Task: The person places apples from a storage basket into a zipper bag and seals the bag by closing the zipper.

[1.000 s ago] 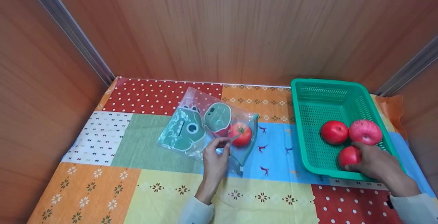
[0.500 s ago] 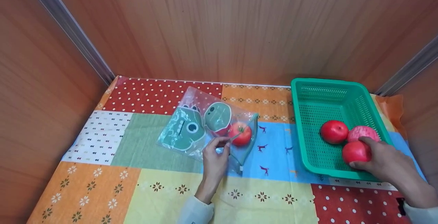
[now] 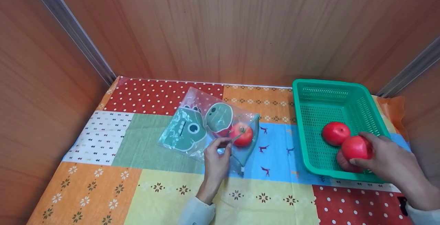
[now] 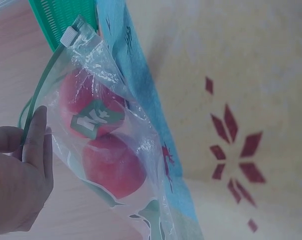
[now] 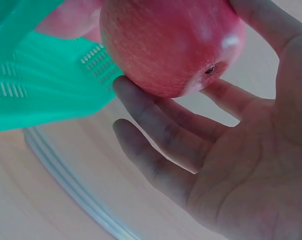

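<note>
My left hand [image 3: 216, 159] pinches the green-edged opening of a clear zip bag [image 4: 103, 55] printed with green cartoon dinosaurs. Inside the bag lie two red apples; one apple [image 3: 241, 135] shows near the opening, and the other apple [image 4: 113, 167] is partly covered by the print in the head view. Over the front right of a green plastic basket [image 3: 302, 146], my right hand [image 3: 392, 158] grips a red apple [image 5: 171, 45] between thumb and fingers. Below that apple, a pinkish apple [image 3: 345, 163] is partly hidden, and another red apple [image 3: 336, 133] sits beside it in the basket.
A patchwork-patterned cloth [image 3: 165, 187] covers the table. Wood-grain panels [image 3: 206, 29] stand behind and on both sides, joined by metal strips [image 3: 74, 32]. An orange piece of cloth [image 3: 397, 111] sticks up beyond the basket's right side.
My right hand has raised one apple from the basket floor and moved slightly away from me. The pinkish apple has shifted toward the basket's front. My left hand and the bag stay put.
</note>
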Motion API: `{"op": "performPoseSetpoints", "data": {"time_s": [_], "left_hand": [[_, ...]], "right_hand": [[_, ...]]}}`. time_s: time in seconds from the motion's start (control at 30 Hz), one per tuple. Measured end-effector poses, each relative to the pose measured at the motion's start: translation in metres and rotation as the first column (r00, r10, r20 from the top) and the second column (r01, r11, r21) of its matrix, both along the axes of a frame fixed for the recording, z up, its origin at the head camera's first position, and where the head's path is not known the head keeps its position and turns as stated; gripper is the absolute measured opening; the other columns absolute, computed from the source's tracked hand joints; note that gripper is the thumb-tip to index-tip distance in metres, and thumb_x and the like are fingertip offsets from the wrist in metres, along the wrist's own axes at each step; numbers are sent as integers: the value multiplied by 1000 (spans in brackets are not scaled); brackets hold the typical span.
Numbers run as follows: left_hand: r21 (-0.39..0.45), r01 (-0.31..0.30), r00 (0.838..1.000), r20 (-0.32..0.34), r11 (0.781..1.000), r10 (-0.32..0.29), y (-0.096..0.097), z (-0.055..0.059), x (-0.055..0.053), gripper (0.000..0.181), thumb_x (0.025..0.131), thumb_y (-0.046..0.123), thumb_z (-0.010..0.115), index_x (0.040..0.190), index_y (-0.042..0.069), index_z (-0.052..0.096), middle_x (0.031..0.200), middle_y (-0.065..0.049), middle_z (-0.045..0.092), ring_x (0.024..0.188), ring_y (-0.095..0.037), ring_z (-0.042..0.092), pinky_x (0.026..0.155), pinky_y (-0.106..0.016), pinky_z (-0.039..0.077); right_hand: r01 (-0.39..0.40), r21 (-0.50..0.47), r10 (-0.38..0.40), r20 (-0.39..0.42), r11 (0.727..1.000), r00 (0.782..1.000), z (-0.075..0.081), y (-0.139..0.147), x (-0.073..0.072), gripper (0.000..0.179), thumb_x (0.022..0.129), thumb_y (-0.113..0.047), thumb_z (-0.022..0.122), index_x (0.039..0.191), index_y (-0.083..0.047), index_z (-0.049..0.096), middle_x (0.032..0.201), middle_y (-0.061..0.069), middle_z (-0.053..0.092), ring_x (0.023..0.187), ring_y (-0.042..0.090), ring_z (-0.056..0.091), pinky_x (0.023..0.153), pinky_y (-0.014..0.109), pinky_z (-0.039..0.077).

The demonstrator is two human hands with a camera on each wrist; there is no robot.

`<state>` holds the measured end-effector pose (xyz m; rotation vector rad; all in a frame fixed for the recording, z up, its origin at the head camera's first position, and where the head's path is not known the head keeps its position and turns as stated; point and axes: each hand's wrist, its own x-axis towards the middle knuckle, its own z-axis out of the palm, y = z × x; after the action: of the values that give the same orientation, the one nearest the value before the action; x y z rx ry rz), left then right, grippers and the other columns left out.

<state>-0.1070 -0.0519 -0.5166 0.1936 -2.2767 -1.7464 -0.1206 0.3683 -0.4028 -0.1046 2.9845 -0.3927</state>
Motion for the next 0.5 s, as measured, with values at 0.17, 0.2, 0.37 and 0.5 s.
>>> {"op": "performPoseSetpoints", "data": {"time_s": [0.17,0.2,0.37,0.5], "left_hand": [[6,2,1000,7,1000,-2,0,0,0,16,98,1,73,111,9,77,104,-5,74,95,-19,69,78,-27,63],[6,2,1000,6,1000,-3,0,0,0,16,98,1,72,111,9,77,104,-5,74,95,-19,69,77,-26,63],[5,6,1000,6,1000,-6,0,0,1,18,98,0,72,112,9,77,104,-5,73,96,-20,69,78,-26,63],[15,13,1000,12,1000,-14,0,0,1,18,98,-1,71,113,8,76,105,-6,73,97,-21,69,77,-27,63]], "right_hand": [[-11,17,12,-51,1000,999,-1,-10,2,102,63,-26,103,140,11,47,111,40,54,98,60,54,63,64,60],[-15,20,16,-63,1000,998,-1,-12,2,102,62,-25,103,140,11,47,112,40,54,99,61,54,64,65,60],[-45,35,49,-120,998,992,3,-24,2,103,61,-22,103,142,9,48,117,40,54,100,62,55,66,69,59],[-72,30,75,-149,997,986,7,-34,2,104,60,-22,103,143,8,49,120,39,54,101,62,56,68,70,59]]}}
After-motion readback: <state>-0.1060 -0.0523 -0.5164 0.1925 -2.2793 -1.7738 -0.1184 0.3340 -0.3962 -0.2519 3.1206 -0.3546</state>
